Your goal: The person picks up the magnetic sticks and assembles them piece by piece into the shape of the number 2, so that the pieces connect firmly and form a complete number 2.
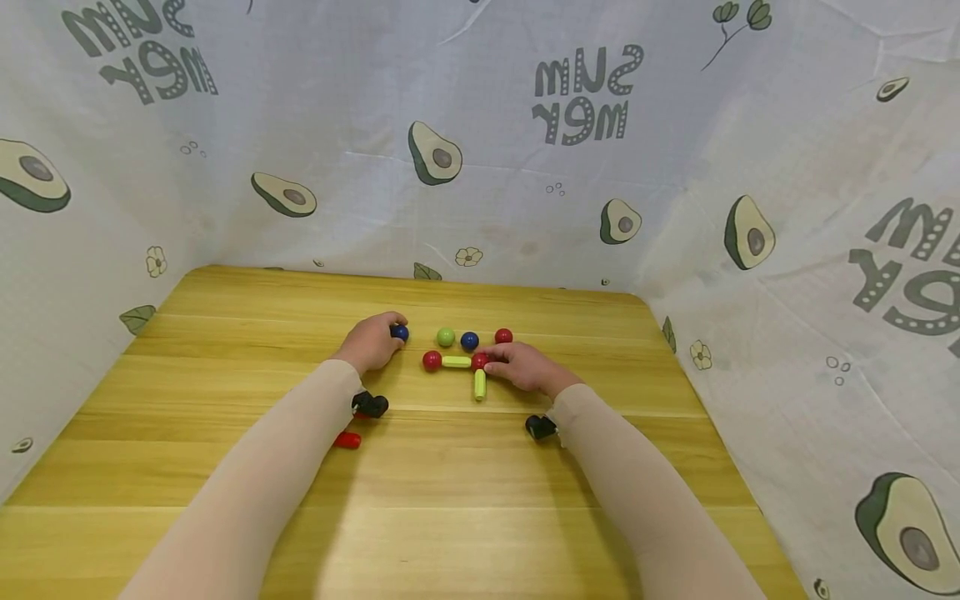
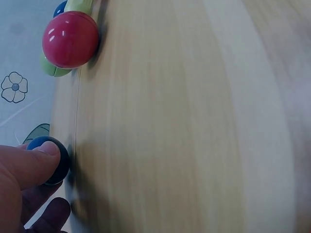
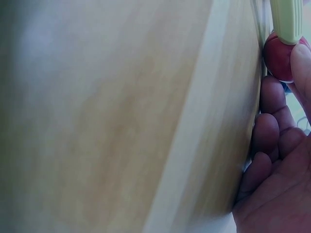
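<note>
My left hand (image 1: 367,343) pinches a dark blue ball (image 1: 400,333) between thumb and fingers at the tabletop; the left wrist view shows the thumb on this ball (image 2: 60,165). To the right, my right hand (image 1: 527,367) holds a red ball (image 1: 478,361) with its fingertips. A yellow-green rod (image 1: 457,362) joins that ball to another red ball (image 1: 432,361) on its left. From the held ball a second yellow-green rod (image 1: 480,386) points toward me. In the right wrist view, a ribbed rod (image 3: 287,22) meets the red ball (image 3: 278,59) beside the thumb.
Behind the joined pieces lie a green ball (image 1: 446,337), a second blue ball (image 1: 469,341) and a third red ball (image 1: 503,336). A red rod (image 1: 348,440) shows partly from under the left forearm. Printed cloth (image 1: 352,217) encloses the wooden table (image 1: 420,517) at the back and sides.
</note>
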The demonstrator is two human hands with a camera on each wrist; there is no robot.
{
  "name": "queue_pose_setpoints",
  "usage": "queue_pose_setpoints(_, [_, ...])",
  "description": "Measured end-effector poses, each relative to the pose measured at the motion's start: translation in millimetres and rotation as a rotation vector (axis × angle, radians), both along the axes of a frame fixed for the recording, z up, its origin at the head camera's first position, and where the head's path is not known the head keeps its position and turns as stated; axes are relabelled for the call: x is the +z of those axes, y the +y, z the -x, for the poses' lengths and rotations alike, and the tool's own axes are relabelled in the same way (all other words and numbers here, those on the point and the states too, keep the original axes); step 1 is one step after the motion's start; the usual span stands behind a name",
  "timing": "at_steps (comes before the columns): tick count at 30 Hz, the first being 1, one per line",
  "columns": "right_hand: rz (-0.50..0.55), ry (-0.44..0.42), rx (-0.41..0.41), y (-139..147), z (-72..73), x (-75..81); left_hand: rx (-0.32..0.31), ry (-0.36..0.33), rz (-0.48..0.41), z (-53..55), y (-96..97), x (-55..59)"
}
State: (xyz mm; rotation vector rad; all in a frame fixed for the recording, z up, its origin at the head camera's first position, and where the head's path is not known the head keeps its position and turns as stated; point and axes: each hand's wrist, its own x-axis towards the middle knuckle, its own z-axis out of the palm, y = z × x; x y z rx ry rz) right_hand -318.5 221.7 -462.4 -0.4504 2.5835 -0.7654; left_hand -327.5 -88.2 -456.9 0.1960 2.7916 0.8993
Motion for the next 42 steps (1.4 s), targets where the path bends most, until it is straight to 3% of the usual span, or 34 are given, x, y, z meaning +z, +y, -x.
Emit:
queue_pose_setpoints(9, [-0.007, 0.009, 0.015, 2, 1.7, -2.5, -0.007, -0.001, -0.018, -4.2, -3.5, 2.5])
queue_pose_setpoints(16, [-0.01, 0.021, 0.018, 2, 0.9, -2.2, -0.049, 0.019, -0.048, -11.2, -10.3, 4.7])
queue_pose_setpoints(28, [-0.006, 0.014, 0.007, 2, 1.0, -2.8, -0.183, 0.006, -0.111, -40.9, -17.2, 8.8])
queue_pose_setpoints(42, [-0.042, 0.023, 0.029, 2, 2.4, -0.5, -0.296, -0.039, -0.136, -64.9, -0.5, 4.9])
